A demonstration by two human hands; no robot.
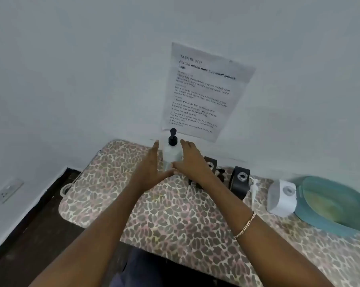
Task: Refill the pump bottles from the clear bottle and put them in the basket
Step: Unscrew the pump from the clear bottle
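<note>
The clear bottle, topped with a black pump, stood upright at the back of the leopard-print worktop, close to the wall. The left hand was just left of that bottle and the right hand just right of it. Both were spread wide with straight fingers and gripped nothing, and their thumbs met in front of it. Whether the palms touched it could not be told. Right of the clear bottle stood a black bottle with an open neck. Further right were a white pump lying flat, a white bottle, and farthest right the teal basket.
</note>
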